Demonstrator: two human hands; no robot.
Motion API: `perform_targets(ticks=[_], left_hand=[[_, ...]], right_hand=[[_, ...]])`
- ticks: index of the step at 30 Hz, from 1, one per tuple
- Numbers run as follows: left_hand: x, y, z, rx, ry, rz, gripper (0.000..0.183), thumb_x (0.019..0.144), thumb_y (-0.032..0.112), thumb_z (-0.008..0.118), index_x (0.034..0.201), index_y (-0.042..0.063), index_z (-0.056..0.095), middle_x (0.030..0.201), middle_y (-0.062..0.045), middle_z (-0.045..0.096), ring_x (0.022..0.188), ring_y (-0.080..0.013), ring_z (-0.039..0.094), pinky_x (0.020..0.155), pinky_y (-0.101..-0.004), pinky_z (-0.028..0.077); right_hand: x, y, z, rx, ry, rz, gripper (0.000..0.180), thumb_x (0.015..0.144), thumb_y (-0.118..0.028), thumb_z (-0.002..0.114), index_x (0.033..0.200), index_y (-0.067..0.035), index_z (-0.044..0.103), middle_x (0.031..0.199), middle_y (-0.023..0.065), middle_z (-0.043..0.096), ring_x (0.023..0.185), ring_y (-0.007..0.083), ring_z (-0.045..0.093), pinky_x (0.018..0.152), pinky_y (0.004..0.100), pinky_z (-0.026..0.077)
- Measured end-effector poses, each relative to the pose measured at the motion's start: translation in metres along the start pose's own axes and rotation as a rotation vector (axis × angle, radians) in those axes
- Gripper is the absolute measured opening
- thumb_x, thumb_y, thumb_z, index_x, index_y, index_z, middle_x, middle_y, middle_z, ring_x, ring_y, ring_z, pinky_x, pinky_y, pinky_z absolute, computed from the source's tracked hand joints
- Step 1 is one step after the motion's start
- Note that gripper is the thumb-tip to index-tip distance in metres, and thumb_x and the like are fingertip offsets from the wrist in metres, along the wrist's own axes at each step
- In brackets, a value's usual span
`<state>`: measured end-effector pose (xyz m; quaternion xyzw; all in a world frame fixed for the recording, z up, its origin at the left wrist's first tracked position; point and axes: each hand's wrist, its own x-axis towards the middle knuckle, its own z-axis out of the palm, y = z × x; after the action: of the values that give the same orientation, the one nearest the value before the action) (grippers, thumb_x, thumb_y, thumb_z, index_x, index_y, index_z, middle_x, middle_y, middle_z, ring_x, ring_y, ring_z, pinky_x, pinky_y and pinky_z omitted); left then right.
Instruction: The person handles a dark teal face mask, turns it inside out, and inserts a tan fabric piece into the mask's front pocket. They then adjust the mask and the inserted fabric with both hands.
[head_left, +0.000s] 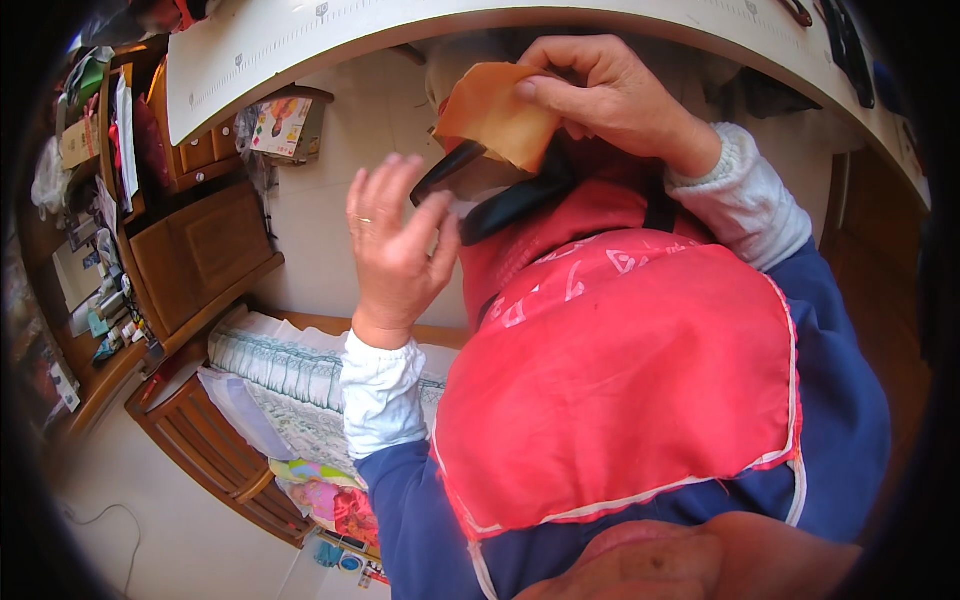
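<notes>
My right hand (615, 97) pinches a thin orange-tan sheet (495, 112) between thumb and fingers, just below the white table's front edge. The sheet is slightly curved and hangs over a black item (510, 206) at my lap. Dark edges of that item frame a pale area; what it is I cannot tell. To its left is my left hand (401, 244), raised with its back showing, a ring on one finger and the fingers spread and a little blurred. The left fingertips come close to the black item, and whether they touch it is unclear.
The white table (480, 26) has ruler markings along its edge and dark tools (847, 56) at the right. A wooden cabinet (202, 255) and cluttered shelves stand at the left. A slatted wooden bench (217, 450) with cloths is below. A red apron (622, 375) covers my front.
</notes>
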<state>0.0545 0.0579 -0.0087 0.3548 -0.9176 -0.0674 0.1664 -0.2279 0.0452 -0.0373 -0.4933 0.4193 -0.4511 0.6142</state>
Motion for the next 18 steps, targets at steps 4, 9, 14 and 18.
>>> perform_targets(ticks=[4,9,14,18], left_hand=[[0.004,0.01,-0.012,-0.08,-0.255,0.215,0.032,0.077,0.009,0.076,0.108,0.001,0.07,0.109,-0.011,0.068,0.088,-0.0285,0.068,0.077,-0.0401,0.052],[0.03,0.018,-0.013,0.071,-0.67,0.117,0.054,0.081,0.019,0.077,0.127,-0.002,0.06,0.108,-0.016,0.068,0.084,-0.0287,0.069,0.072,-0.0382,0.054],[0.045,0.019,0.004,0.249,-0.985,0.107,0.056,0.082,0.027,0.078,0.125,-0.002,0.059,0.106,-0.018,0.068,0.082,-0.0305,0.071,0.068,-0.0391,0.057],[0.05,0.02,0.01,0.315,-1.095,0.112,0.05,0.08,0.029,0.079,0.116,-0.001,0.063,0.101,-0.017,0.067,0.082,-0.03,0.072,0.069,-0.0396,0.057]], right_hand=[[-0.002,0.009,-0.005,0.061,0.014,-0.005,0.021,0.1,-0.022,0.066,0.104,-0.001,0.071,0.075,-0.0027,0.063,0.06,0.0039,0.054,0.053,0.0219,0.042],[-0.005,0.015,-0.002,0.065,-0.019,-0.004,0.017,0.103,-0.019,0.064,0.108,-0.003,0.069,0.077,-0.004,0.061,0.06,0.0011,0.05,0.053,0.0185,0.04],[-0.007,0.022,0.006,-0.016,-0.053,0.004,0.016,0.103,-0.017,0.063,0.108,-0.003,0.069,0.078,-0.0039,0.062,0.063,0.0021,0.052,0.056,0.0196,0.043],[-0.007,0.031,0.006,-0.164,-0.111,-0.073,0.015,0.102,-0.015,0.064,0.108,-0.002,0.069,0.081,-0.0016,0.063,0.067,0.0041,0.055,0.059,0.0224,0.045]])
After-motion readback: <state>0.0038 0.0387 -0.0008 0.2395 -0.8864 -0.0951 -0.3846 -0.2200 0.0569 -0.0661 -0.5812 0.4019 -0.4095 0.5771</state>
